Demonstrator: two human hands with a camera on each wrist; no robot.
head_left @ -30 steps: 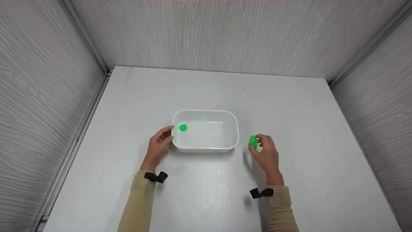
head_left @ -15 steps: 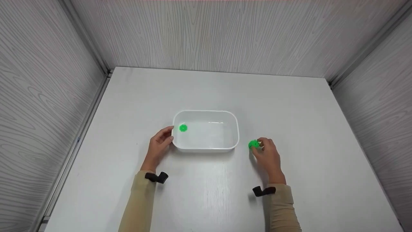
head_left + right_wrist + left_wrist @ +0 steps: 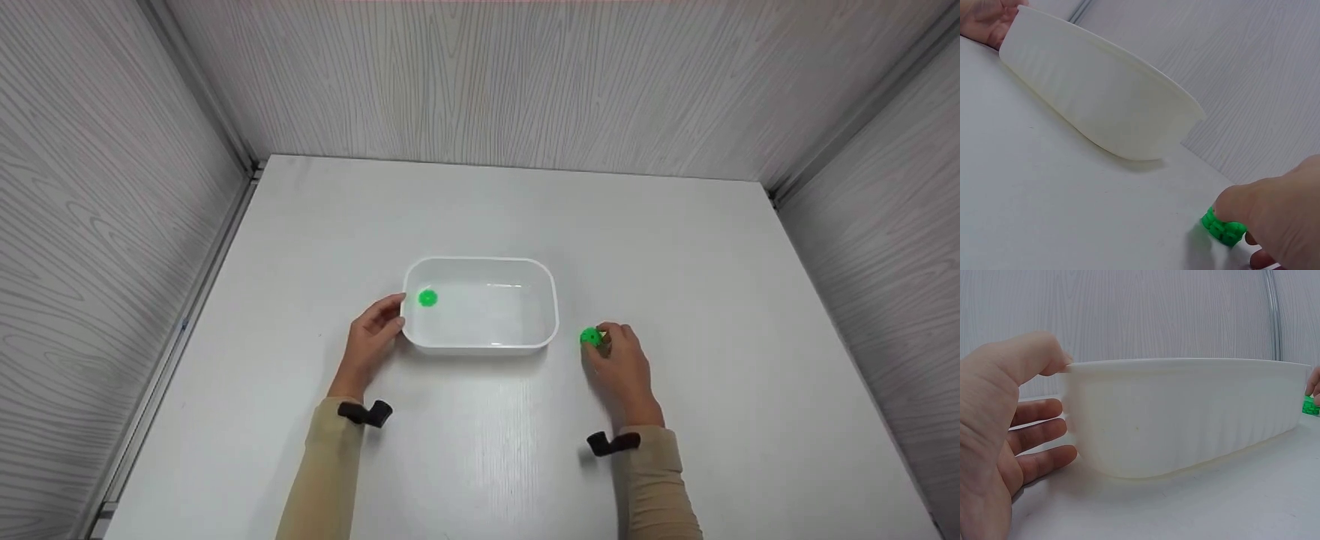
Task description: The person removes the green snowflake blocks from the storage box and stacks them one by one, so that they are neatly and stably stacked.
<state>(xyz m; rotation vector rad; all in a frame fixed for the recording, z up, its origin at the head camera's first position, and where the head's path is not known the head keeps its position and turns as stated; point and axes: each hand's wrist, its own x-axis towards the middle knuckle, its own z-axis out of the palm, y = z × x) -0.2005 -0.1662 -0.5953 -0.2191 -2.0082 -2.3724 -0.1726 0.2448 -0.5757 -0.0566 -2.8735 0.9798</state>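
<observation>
In the head view, a white plastic container (image 3: pixel 480 347) stands on the table with a small green notched disc (image 3: pixel 427 298) lying inside near its left end. My left hand (image 3: pixel 369 341) holds that end, thumb and a finger at the rim; the left wrist view shows the other fingers (image 3: pixel 1044 461) beside the wall. To the right of the container, apart from it, my right hand (image 3: pixel 621 367) pinches a second green notched round piece (image 3: pixel 590 337). Seen from the right wrist, this green piece (image 3: pixel 1222 229) looks thick and layered, low over the table. The fingers partly cover it.
The white table (image 3: pixel 487 217) is bounded by pale wood-grain panels at the back (image 3: pixel 480 82), left (image 3: pixel 97 225) and right (image 3: pixel 885 240). A black wrist mount (image 3: pixel 366 413) sits on the left sleeve and another black mount (image 3: pixel 613 444) on the right one.
My right hand has come down slightly toward the near side and turned the green piece, showing a different face. The left hand, container and disc inside stay in place.
</observation>
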